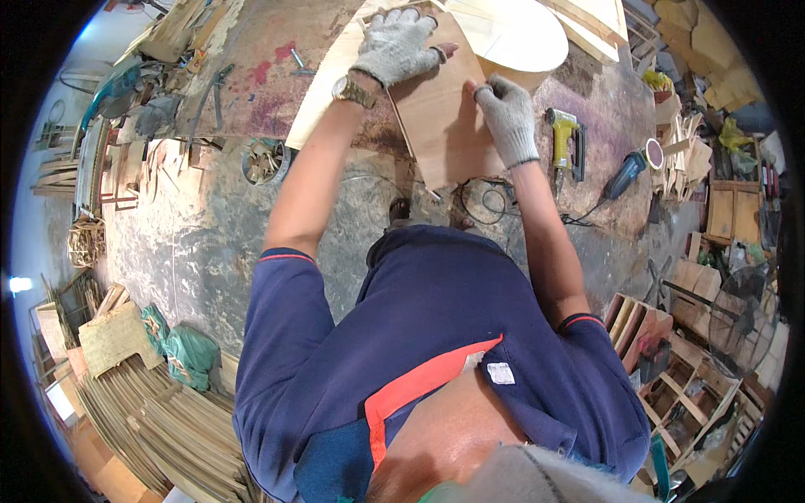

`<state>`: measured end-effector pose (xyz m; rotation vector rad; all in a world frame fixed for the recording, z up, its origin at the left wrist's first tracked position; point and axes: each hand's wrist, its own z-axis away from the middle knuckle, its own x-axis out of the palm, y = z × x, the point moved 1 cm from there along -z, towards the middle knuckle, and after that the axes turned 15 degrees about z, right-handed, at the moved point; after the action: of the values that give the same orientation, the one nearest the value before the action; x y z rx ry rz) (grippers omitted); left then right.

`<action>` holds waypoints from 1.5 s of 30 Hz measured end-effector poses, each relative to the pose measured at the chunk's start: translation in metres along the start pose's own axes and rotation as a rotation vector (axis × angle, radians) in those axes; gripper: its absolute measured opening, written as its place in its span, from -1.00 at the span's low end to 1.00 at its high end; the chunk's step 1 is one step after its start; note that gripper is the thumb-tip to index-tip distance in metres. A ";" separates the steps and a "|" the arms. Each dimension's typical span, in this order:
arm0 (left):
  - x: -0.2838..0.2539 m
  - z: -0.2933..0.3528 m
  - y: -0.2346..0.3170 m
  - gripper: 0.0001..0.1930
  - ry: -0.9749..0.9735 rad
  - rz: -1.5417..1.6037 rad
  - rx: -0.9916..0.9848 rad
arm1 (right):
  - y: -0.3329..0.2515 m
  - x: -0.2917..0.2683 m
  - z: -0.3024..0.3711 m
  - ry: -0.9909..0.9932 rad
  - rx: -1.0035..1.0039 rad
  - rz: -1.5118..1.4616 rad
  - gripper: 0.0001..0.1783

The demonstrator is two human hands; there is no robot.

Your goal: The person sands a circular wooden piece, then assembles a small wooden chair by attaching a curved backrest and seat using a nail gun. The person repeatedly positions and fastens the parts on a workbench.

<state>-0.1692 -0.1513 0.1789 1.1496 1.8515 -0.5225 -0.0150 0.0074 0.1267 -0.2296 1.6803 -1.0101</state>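
A thin brown wooden panel [444,126] with a curved right edge extends over the near side of the workbench. My left hand [396,46], in a grey knit glove with bare thumb tip, lies on its far part, fingers spread. My right hand [509,121], gloved alike, is closed at the panel's right edge, thumb on top; its other fingertips are partly hidden. Pale wooden pieces [335,80] lie under and beside the panel. Right of my right hand rests a yellow-green air nailer [563,141], and beyond it a blue corded power tool [627,176] with a round disc.
The stained workbench [251,84] carries a small metal fitting [298,60] at left. A rounded pale board [524,38] lies at the back. A bucket of offcuts [265,163] stands on the floor, wood strips [159,419] are stacked lower left, and a fan [742,318] stands right.
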 end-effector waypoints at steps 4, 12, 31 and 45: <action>-0.026 -0.026 -0.008 -0.21 -0.315 0.260 -0.256 | -0.015 -0.008 -0.025 0.101 -0.113 0.069 -0.47; 0.020 -0.066 -0.104 -0.29 -0.437 0.460 -0.321 | -0.048 -0.027 -0.059 -0.006 -0.407 0.246 -0.23; 0.024 -0.072 -0.117 -0.41 -0.439 0.660 -0.515 | 0.010 0.087 -0.015 0.393 -0.413 0.322 0.05; 0.023 -0.020 -0.013 0.13 -0.296 0.142 -0.354 | 0.024 0.084 0.058 0.183 -0.053 0.390 0.59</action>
<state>-0.1936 -0.1321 0.1693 0.9021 1.5193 -0.2537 0.0119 -0.0577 0.0494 0.1583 1.8287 -0.7095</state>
